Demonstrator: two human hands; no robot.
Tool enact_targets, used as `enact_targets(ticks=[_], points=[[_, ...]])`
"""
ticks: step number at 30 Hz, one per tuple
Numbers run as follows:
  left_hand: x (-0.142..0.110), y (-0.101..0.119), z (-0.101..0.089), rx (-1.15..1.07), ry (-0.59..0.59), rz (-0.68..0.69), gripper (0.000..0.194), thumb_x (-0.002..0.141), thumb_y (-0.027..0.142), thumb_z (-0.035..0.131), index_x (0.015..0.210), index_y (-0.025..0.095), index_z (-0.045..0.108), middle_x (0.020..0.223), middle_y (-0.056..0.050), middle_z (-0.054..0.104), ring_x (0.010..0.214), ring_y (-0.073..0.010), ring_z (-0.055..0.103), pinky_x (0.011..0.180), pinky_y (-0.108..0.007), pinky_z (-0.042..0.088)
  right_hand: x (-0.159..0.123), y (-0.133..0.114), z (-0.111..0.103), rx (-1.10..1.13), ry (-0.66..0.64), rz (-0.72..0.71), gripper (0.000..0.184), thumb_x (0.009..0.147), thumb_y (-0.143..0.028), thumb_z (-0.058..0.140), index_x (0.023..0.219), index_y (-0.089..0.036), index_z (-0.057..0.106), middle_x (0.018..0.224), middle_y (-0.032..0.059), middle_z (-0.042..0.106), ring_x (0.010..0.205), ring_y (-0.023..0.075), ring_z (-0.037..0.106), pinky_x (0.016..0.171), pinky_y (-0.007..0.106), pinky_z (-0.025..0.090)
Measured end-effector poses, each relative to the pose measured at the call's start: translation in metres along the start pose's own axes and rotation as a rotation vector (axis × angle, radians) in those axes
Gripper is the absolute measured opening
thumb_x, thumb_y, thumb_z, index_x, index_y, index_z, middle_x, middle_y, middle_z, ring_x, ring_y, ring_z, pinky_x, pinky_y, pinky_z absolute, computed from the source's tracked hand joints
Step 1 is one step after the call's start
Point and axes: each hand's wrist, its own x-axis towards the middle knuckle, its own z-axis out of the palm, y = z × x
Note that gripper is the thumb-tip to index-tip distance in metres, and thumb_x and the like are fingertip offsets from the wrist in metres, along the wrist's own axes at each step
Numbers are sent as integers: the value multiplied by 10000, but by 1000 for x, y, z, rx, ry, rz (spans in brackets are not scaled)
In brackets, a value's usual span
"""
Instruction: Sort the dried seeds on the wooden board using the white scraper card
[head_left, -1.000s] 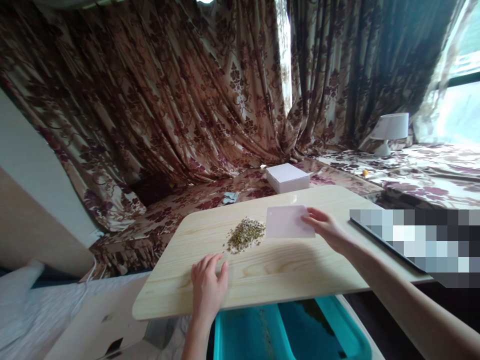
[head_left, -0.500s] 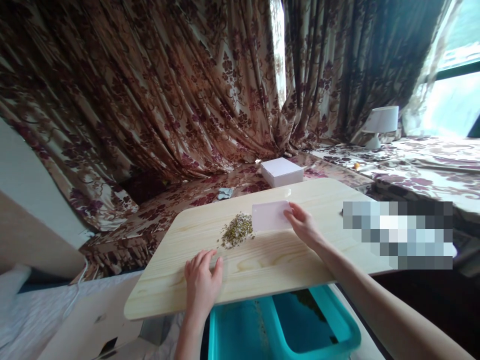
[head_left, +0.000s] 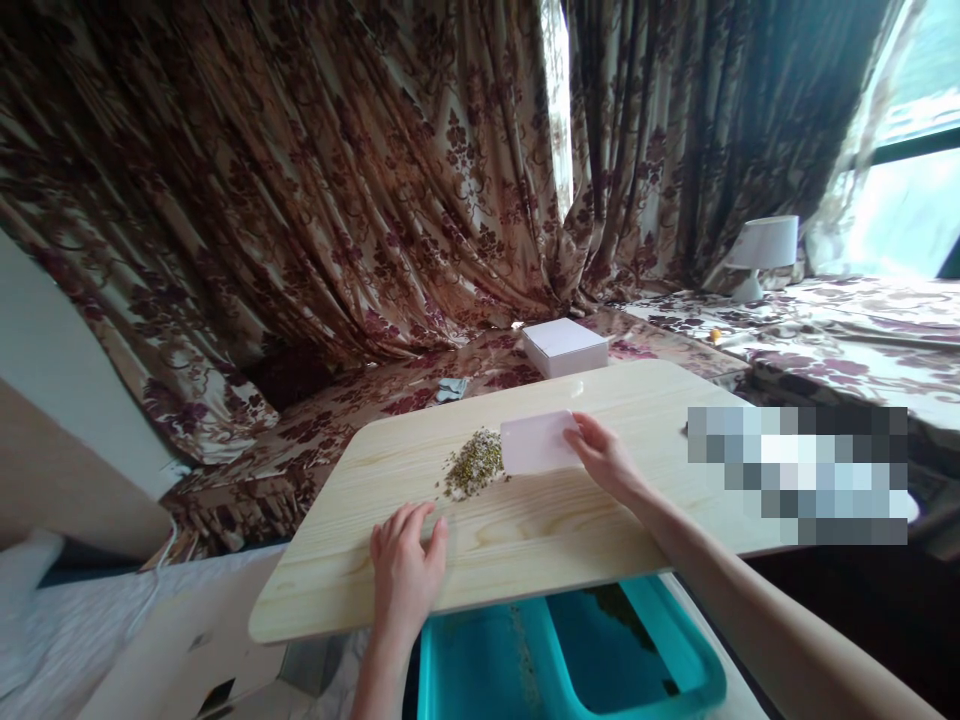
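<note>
On the wooden tabletop [head_left: 525, 525] lies a heap of mixed green and whitish grains or beans [head_left: 474, 465]; their exact kind is too small to tell. My right hand [head_left: 604, 455] pinches the right end of a pale, flat plastic sheet [head_left: 536, 442]. The sheet's left edge meets the right side of the heap. My left hand [head_left: 409, 560] rests near the front edge of the tabletop, fingers apart and holding nothing, a little in front of the heap.
Below the front edge is a turquoise divided bin [head_left: 551, 660] with some dark green matter in its right compartment. Behind the table are a white box [head_left: 566, 345] and a folded cloth [head_left: 452, 389]. A white lamp [head_left: 765, 245] stands far right. A pixelated patch covers the table's right end.
My right hand has brought the plastic sheet left against the heap, then turned it slightly. My left hand stays near the front edge. The whole view has shifted a little.
</note>
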Motion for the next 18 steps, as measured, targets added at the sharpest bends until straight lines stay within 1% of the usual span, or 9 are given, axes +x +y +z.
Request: enact_targets(ticks=[4, 8, 15, 18], points=[[0, 0, -1, 3, 11, -5, 293, 889, 374, 458, 1011, 198, 657, 1072, -100, 700, 1074, -278, 601, 986, -452, 379, -2, -1, -1, -8, -1, 1, 245, 743, -390, 615, 908, -210, 626, 816, 42, 703, 735, 185, 632, 677, 309, 498], [1, 1, -2, -4, -10, -5, 280, 882, 372, 470, 1011, 207, 657, 1076, -92, 699, 1067, -267, 603, 976, -435, 392, -3, -3, 0, -1, 15, -4, 221, 748, -357, 605, 913, -212, 627, 864, 46, 711, 779, 188, 636, 726, 318, 500], [1, -1, -2, 0, -19, 2, 286, 882, 383, 469, 1002, 204, 658, 1065, -97, 696, 1065, -268, 603, 974, -438, 400, -2, 0, 1, -7, -5, -13, 245, 743, -401, 620, 903, -216, 630, 870, 47, 705, 802, 197, 635, 737, 330, 502], [1, -1, -2, 10, -12, -4, 294, 886, 384, 465, 1010, 200, 658, 1067, -102, 695, 1074, -273, 601, 976, -443, 398, -3, 0, -1, -11, -19, -11, 241, 740, -394, 626, 902, -216, 628, 858, 43, 704, 797, 196, 630, 730, 325, 499]])
